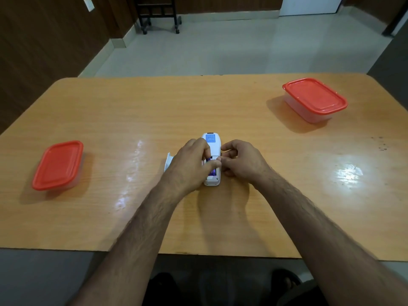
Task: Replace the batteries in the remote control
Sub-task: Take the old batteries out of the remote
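A white remote control (212, 149) lies face down in the middle of the wooden table (198, 107), its battery bay uncovered. A purple battery (213, 172) shows inside the bay. My left hand (189, 166) curls over the remote's left side, thumb laid across the bay. My right hand (240, 161) sits against the remote's right edge, fingertips pinching at the bay's rim; whatever they pinch is hidden. The white battery cover (169, 161) lies on the table just left of my left hand, partly hidden by it.
A red-lidded clear container (58, 165) sits at the table's left. Another red-lidded container (315, 99) stands at the far right. The near table edge runs below my forearms. A wheeled black frame (160, 14) stands on the floor beyond.
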